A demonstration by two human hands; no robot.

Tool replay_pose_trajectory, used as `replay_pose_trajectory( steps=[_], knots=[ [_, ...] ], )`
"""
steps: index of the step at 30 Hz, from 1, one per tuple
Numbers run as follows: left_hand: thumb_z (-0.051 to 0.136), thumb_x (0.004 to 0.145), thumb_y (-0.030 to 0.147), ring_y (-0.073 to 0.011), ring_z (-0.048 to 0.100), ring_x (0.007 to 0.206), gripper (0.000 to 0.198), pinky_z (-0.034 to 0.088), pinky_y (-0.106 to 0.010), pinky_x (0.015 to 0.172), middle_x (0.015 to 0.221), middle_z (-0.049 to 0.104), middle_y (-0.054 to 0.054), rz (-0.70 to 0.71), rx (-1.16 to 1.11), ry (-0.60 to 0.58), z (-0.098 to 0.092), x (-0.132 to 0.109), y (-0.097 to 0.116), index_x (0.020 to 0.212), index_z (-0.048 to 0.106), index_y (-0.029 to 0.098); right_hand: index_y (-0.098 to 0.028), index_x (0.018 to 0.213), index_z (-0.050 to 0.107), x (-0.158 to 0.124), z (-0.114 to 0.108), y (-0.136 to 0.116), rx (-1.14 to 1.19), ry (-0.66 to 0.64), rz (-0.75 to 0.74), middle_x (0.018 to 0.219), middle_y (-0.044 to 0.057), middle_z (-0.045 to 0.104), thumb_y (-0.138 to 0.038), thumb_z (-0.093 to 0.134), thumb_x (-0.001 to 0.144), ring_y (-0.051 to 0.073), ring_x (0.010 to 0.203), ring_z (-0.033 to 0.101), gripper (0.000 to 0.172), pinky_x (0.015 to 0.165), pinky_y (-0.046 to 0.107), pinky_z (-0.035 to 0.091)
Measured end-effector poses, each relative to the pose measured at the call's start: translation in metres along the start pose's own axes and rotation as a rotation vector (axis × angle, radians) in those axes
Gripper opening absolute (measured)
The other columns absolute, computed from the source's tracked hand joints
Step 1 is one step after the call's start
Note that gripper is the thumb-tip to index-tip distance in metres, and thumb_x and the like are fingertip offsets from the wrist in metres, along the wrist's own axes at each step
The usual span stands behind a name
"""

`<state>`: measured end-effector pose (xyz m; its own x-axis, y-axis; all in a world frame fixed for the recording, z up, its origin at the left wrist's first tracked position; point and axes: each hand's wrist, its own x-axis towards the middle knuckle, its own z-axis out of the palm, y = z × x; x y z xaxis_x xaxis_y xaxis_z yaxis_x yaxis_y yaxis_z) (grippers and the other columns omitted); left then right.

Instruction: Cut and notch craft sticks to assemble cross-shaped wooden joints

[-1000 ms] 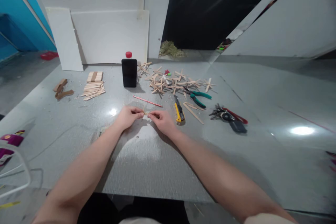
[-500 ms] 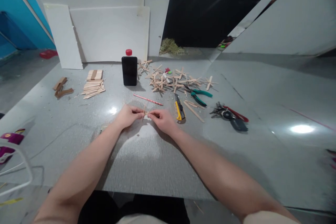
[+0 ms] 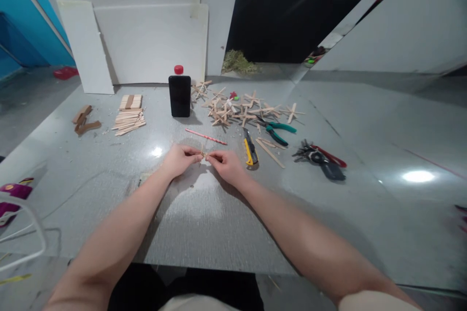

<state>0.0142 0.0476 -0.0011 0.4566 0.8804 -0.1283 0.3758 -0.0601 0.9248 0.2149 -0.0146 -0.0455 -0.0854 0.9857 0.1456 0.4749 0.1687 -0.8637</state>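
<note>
My left hand [image 3: 179,160] and my right hand [image 3: 228,166] meet at the middle of the grey table [image 3: 204,214], fingers pinched on a small cross of thin wooden sticks [image 3: 203,155] held between them. A pink pencil [image 3: 205,136] lies just beyond the hands. A yellow utility knife [image 3: 250,149] rests right of my right hand.
A black bottle with a red cap [image 3: 179,93] stands at the back. Beside it lies a heap of glued stick crosses [image 3: 237,108]. Green-handled pliers [image 3: 275,130], loose sticks [image 3: 270,149], keys [image 3: 319,158], a stack of flat sticks [image 3: 129,116] and white boards [image 3: 146,43] surround the area.
The hands stay pinched together on the stick piece in the same spot; the view has tilted slightly downward.
</note>
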Motion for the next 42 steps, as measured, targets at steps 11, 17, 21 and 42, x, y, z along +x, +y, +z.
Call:
replay_pose_trajectory(
  steps=[11,17,21,42],
  knots=[
    [0.081,0.081,0.028,-0.0197,0.072,0.076,0.012,0.054,-0.032,0.073,0.085,0.082,-0.005,0.026,0.002,-0.021,0.002,-0.001,0.002,0.09,0.085,0.022,-0.016,0.109,0.071,0.0,0.0,0.002,-0.007,-0.006,0.002,0.103,0.004,0.074,-0.041,0.066,0.104,0.017,0.087,0.072,0.026,0.081,0.036,0.062],
    [0.083,0.081,0.029,-0.0205,0.073,0.076,0.013,0.055,-0.032,0.073,0.085,0.082,-0.005,0.032,0.019,-0.008,0.004,-0.002,0.003,0.09,0.084,0.021,-0.016,0.106,0.071,-0.001,0.0,0.001,-0.003,0.005,-0.004,0.101,0.003,0.074,-0.041,0.066,0.104,0.017,0.086,0.071,0.026,0.081,0.036,0.062],
    [0.08,0.084,0.026,-0.0198,0.074,0.078,0.011,0.057,-0.031,0.076,0.087,0.083,-0.005,0.042,0.025,-0.012,0.005,-0.002,0.003,0.093,0.085,0.021,-0.016,0.104,0.072,-0.002,0.0,0.0,0.006,0.021,-0.011,0.1,0.003,0.074,-0.043,0.066,0.104,0.016,0.085,0.071,0.027,0.081,0.036,0.062],
    [0.081,0.085,0.02,-0.0181,0.077,0.084,0.008,0.059,-0.029,0.079,0.092,0.084,-0.004,0.08,0.028,-0.016,0.007,-0.008,0.01,0.092,0.085,0.021,-0.021,0.093,0.079,-0.007,-0.004,-0.014,0.047,0.052,-0.041,0.086,0.006,0.08,-0.039,0.062,0.096,0.022,0.076,0.069,0.025,0.07,0.033,0.049]
  ],
)
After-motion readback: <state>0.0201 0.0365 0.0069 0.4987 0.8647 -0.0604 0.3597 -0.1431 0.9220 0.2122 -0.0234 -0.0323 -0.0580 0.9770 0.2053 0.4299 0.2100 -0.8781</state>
